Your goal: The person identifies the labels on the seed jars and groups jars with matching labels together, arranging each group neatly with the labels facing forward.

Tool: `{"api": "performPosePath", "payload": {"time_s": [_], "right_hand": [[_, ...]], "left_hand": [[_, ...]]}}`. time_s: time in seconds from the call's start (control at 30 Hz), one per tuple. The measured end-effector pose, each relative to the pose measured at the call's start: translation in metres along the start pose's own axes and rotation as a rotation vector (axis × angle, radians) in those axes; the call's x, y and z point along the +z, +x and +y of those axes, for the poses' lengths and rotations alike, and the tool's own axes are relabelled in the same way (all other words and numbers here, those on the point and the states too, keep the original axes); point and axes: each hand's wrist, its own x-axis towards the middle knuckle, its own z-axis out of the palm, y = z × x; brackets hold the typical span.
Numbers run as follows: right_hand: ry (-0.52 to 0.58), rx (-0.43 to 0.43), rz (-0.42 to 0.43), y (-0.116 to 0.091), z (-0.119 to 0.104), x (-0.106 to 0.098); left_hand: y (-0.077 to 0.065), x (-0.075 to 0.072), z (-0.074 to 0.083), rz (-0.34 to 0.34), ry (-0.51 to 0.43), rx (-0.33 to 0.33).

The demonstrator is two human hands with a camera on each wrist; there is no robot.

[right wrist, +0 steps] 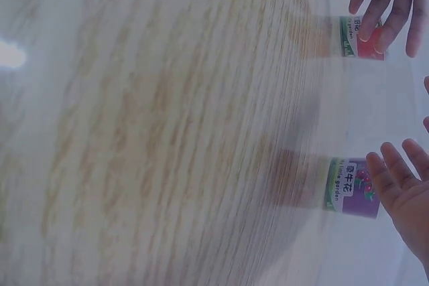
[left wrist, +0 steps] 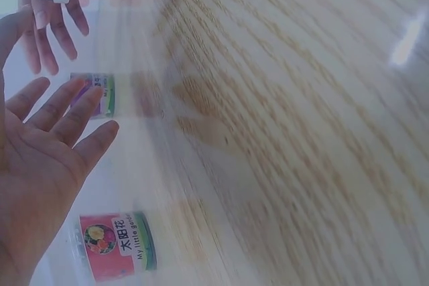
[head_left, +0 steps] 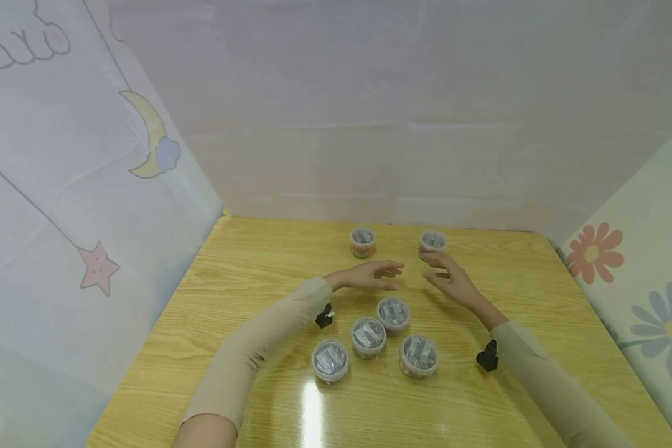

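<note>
My left hand point(head_left: 366, 275) is held over the middle of the table, palm inward, fingers loosely extended and holding nothing. Facing it, my right hand point(head_left: 453, 283) has spread fingers and is likewise bare; its fingertips overlap the far right tub point(head_left: 432, 241) in the head view. That round clear tub carries a purple label point(right wrist: 352, 189) in the right wrist view. Beyond my left hand stands the far left tub point(head_left: 363, 242), whose label point(left wrist: 117, 246) is red with flowers. Both tubs show grey packets through their tops.
Several similar tubs stand nearer on the wooden table point(head_left: 246, 249): a back one point(head_left: 394, 314), a middle one point(head_left: 368, 337), a right one point(head_left: 419, 356) and a left one point(head_left: 330, 361). Pale sheets point(head_left: 341, 168) surround the table's back and sides.
</note>
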Motion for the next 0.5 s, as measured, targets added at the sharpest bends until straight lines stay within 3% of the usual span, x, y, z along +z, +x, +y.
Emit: {"api": "performPosePath", "payload": {"time_s": [0.5], "right_hand": [[0.014,0.061,-0.041,-0.0047,-0.0044,0.0046]], "left_hand": [[-0.0099,-0.0008,-0.0021,-0.023,-0.040,-0.005]]}}
